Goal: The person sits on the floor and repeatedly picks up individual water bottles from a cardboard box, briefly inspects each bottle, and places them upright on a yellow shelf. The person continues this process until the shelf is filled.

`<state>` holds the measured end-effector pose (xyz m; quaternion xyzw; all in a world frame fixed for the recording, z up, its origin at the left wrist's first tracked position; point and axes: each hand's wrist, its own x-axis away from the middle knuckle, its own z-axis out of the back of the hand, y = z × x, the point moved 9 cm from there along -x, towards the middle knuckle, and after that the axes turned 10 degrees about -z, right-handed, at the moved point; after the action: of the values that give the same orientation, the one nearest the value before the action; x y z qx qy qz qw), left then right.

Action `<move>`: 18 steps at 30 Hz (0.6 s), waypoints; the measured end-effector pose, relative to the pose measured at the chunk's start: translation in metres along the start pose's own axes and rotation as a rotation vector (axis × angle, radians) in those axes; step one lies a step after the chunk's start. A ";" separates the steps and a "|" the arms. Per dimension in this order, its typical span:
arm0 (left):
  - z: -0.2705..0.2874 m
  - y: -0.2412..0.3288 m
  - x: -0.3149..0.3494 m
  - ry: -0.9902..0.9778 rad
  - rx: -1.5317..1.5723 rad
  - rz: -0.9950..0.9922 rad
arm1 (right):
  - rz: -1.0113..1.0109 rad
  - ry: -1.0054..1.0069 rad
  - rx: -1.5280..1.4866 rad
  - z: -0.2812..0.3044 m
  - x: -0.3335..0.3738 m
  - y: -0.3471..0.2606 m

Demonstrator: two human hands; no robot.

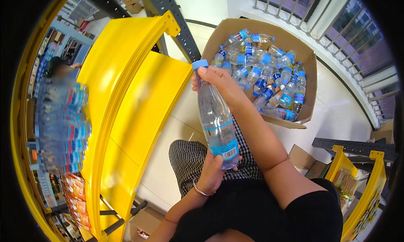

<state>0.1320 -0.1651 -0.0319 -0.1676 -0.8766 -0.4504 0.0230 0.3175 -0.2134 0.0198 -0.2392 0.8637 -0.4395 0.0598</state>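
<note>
A clear plastic bottle (213,107) with a blue cap and a blue label is held up in front of me, tilted slightly, cap end away from me. My right hand (225,86) is closed round its neck, thumb just below the cap. Near the base, my left hand (211,174) grips the bottle from below, beside the label's barcode. Beyond my right hand, on the floor, stands a large open cardboard box (310,86) holding several similar bottles (263,80), lying at all angles.
Yellow metal shelves (145,103) curve along my left, with shrink-wrapped bottles (69,132) and orange packets (77,200) past them. Another person (63,69) is at the far left. A barred window (349,40) is at the far right; a second yellow rack (370,187) stands near right.
</note>
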 end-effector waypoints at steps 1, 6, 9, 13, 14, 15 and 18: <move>0.002 -0.001 0.008 0.046 -0.035 0.000 | -0.012 -0.049 -0.067 -0.010 0.003 0.007; 0.007 -0.001 0.035 0.074 -0.069 -0.112 | -0.040 -0.373 -0.400 -0.052 0.011 0.042; 0.015 -0.002 0.046 0.132 -0.075 -0.142 | -0.121 -0.425 -0.537 -0.074 0.021 0.054; 0.012 0.003 0.051 0.122 -0.054 -0.166 | -0.179 -0.481 -0.566 -0.091 0.032 0.056; 0.011 0.003 0.051 0.109 -0.053 -0.172 | -0.190 -0.494 -0.547 -0.092 0.034 0.056; 0.010 0.003 0.051 0.096 -0.052 -0.176 | -0.201 -0.507 -0.529 -0.093 0.036 0.057; 0.003 0.001 0.048 0.042 -0.013 -0.164 | -0.231 -0.567 -0.546 -0.091 0.037 0.054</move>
<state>0.0872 -0.1487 -0.0238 -0.0857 -0.8839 -0.4597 0.0032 0.2372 -0.1372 0.0367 -0.4533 0.8655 -0.1144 0.1799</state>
